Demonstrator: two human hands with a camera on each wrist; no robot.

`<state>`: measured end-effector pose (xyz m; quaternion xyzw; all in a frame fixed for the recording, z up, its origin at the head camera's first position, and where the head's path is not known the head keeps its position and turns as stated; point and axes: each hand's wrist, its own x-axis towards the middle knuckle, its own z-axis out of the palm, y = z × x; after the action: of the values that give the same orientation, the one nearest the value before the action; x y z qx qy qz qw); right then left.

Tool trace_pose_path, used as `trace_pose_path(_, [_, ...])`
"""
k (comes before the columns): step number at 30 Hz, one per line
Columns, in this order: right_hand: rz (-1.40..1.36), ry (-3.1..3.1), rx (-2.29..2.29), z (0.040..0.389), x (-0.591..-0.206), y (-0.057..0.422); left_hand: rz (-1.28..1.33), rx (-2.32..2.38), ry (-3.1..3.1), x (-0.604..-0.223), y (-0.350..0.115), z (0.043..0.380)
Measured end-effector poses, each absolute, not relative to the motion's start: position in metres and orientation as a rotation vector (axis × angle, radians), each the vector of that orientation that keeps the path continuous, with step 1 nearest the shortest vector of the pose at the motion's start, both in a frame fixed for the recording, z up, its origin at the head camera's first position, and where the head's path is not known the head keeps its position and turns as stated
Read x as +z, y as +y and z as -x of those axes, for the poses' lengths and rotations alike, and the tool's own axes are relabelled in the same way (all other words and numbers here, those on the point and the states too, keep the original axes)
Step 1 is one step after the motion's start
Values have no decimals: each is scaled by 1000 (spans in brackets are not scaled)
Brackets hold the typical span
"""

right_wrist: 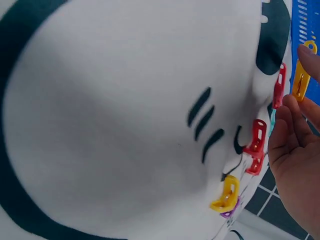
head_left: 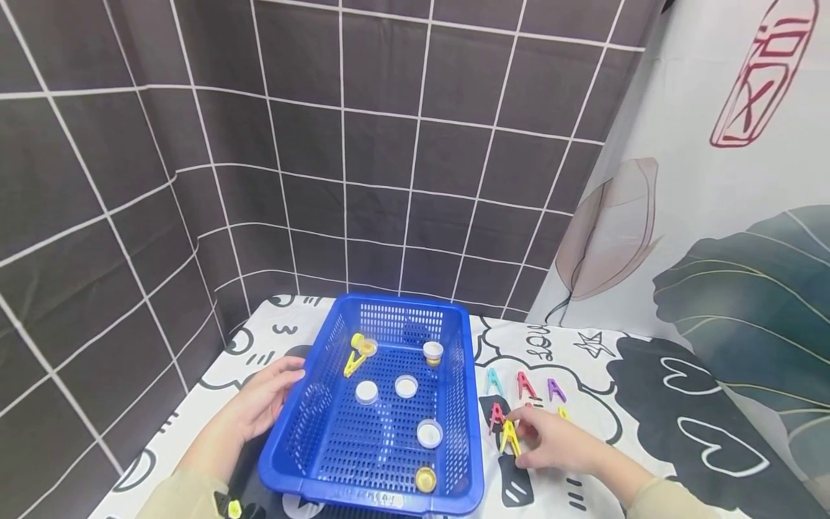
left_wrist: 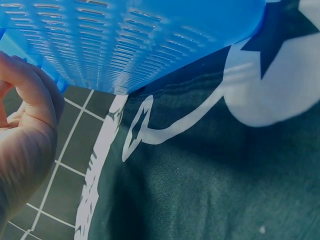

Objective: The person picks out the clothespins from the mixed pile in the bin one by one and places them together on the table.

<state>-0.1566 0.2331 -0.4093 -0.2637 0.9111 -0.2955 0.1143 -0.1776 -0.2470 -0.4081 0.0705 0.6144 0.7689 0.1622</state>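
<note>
My right hand (head_left: 558,441) pinches a yellow clothespin (head_left: 510,437) between thumb and fingers, just right of the blue basket (head_left: 468,404). The same clothespin (right_wrist: 301,75) appears at the right edge of the right wrist view. Close by on the cloth lie a red clothespin (head_left: 496,416), a teal one (head_left: 494,382), another red one (head_left: 525,385) and a purple one (head_left: 555,390). A yellow clothespin (head_left: 563,413) is partly hidden behind my right hand. My left hand (head_left: 262,398) rests at the basket's left rim, fingers loosely bent.
Inside the basket are a yellow clothespin (head_left: 352,364), several small round pots with white lids, such as one white-lidded pot (head_left: 429,434), and a gold round piece (head_left: 426,479). A patterned cloth (head_left: 586,360) covers the table. Behind stands a dark grid curtain (head_left: 382,144).
</note>
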Motion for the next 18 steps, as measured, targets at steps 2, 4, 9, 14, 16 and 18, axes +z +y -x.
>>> trace_pose_path(2, [767,2659,-871,155,-412,233,-204,2196,1751,-408,-247,178])
trace_pose_path(4, [769,2645,-870,152,-414,232,-204,2202,1747,-408,-247,178])
trace_pose_path(9, [825,2645,-840,144,-420,227,-207,2218,1731,-407,-247,178])
trace_pose_path(14, [882,2655,-820,139,-425,224,-198,2221,1725,-405,-246,177])
trace_pose_path(16, [895,2666,-814,138,-427,223,-190,2222,1725,-405,-245,176])
trace_pose_path(18, [901,2677,-810,137,-429,223,-184,2222,1730,-405,-245,176])
